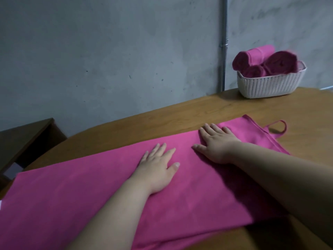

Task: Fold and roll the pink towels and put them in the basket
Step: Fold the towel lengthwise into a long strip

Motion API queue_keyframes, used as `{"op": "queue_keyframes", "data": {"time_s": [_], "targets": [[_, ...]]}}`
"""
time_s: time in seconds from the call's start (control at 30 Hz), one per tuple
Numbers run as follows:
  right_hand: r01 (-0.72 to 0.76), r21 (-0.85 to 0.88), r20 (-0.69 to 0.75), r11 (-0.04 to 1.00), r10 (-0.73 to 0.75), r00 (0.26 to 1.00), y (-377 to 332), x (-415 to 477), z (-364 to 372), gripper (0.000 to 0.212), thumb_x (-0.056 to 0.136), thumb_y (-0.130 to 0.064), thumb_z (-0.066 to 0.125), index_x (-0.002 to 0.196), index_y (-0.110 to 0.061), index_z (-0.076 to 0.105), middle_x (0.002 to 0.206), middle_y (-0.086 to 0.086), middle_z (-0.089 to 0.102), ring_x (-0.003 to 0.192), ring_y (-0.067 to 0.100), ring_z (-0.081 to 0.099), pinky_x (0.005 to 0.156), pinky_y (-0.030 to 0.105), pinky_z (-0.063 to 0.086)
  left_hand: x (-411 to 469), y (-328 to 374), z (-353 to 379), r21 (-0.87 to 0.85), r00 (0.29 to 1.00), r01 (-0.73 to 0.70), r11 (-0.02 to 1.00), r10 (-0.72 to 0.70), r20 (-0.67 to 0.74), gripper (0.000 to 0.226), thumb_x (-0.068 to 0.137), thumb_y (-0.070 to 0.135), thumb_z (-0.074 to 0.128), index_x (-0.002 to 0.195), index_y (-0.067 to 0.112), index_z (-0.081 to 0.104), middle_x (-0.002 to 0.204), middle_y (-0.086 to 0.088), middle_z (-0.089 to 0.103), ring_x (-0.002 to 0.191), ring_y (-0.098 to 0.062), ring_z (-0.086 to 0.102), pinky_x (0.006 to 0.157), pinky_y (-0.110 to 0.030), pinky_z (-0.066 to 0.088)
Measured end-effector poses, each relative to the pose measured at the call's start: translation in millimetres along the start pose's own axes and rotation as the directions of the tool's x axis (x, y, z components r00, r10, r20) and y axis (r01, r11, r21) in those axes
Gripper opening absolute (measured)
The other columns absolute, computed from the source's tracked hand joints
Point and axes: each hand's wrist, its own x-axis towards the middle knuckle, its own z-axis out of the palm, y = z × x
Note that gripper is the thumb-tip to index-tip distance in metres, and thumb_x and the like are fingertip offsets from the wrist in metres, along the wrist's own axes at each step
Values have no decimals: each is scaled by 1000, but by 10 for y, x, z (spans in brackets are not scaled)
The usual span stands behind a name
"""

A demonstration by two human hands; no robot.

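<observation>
A pink towel (77, 192) lies folded into a long flat strip across the wooden table (198, 110), with a small hanging loop (278, 126) at its far right corner. My left hand (158, 166) rests flat on the middle of the towel, fingers straight. My right hand (214, 143) presses flat on the towel nearer its right end, fingers spread. A white woven basket (270, 85) stands at the table's far right, holding three rolled pink towels (281, 64).
A grey concrete wall (108, 60) with a vertical metal pipe (223, 42) runs behind the table. A dark wooden piece of furniture (25, 141) stands to the left, beyond the table's curved edge.
</observation>
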Motion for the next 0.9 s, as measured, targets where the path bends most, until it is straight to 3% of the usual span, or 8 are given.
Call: {"op": "queue_keyframes", "data": {"time_s": [0.1,0.33,0.47,0.6,0.77,0.9], "targets": [[44,1,14,999,-44,999,219,34,-24,87,95,-75,15,162,-21,0,169,2,-7,156,18,-7,126,45,1,124,51,55,22,1000,5,1000,-5,8,66,100,67,21,158,45,0,167,8,-14,153,-14,-15,124,-48,-7],[-92,31,10,995,92,996,841,15,-136,88,96,-73,22,162,-16,8,170,6,2,156,19,-2,125,41,3,152,41,63,54,997,59,997,-62,44,70,97,72,17,157,46,-7,165,8,-20,152,-17,-20,124,-50,-8],[-130,140,-77,982,142,987,991,-368,-191,72,98,-63,41,155,-19,33,164,4,25,153,23,18,122,44,22,137,230,-4,4,996,75,997,-75,49,65,104,57,23,160,35,-2,167,-1,-17,153,-17,-17,124,-48,-7],[-340,191,-92,921,361,928,1182,-976,-200,55,89,-64,45,127,-24,55,136,2,54,135,26,43,111,46,37,225,744,-17,-66,999,-27,997,29,36,61,106,50,28,161,32,8,168,1,-8,154,-14,-12,125,-47,-5],[-490,306,-94,816,538,837,1294,-1680,-145,45,89,-64,41,112,-29,57,129,0,55,131,23,42,112,52,32,456,1536,32,-120,977,-205,971,211,38,56,107,45,31,160,33,18,169,3,-1,154,-11,-8,124,-48,-7],[-433,395,-28,810,482,876,1284,-1942,-56,39,86,-70,44,94,-34,56,130,-10,49,140,19,30,117,64,16,645,1910,35,-116,965,-253,960,260,46,53,107,41,30,159,33,20,169,3,1,154,-12,-6,124,-51,-7]]}}
